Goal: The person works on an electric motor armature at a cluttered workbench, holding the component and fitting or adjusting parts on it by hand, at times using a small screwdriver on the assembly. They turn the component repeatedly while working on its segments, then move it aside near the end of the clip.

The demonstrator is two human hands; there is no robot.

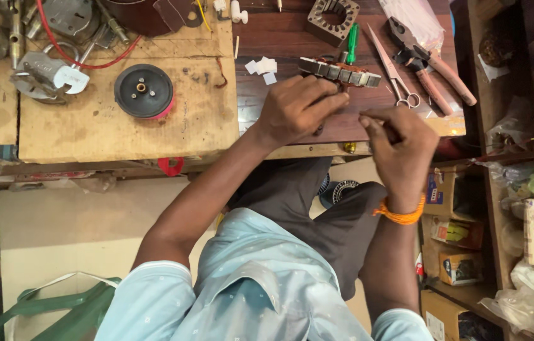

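A round laminated motor stator (340,71) with copper windings stands tilted on the dark wooden bench (279,41). My left hand (297,108) reaches up to its lower edge and grips it with the fingertips. My right hand (401,144), with an orange thread band at the wrist, is closed around a thin dark stick-like tool whose tip points left toward the stator. Small white paper slips (262,67) lie just left of the stator.
Scissors (393,71) and red-handled pliers (428,60) lie to the right, a green-handled tool (351,41) and a second stator core (333,17) behind. A black round hub (144,90) and metal parts (46,72) sit on cardboard at left. Shelves with boxes and bags stand at right.
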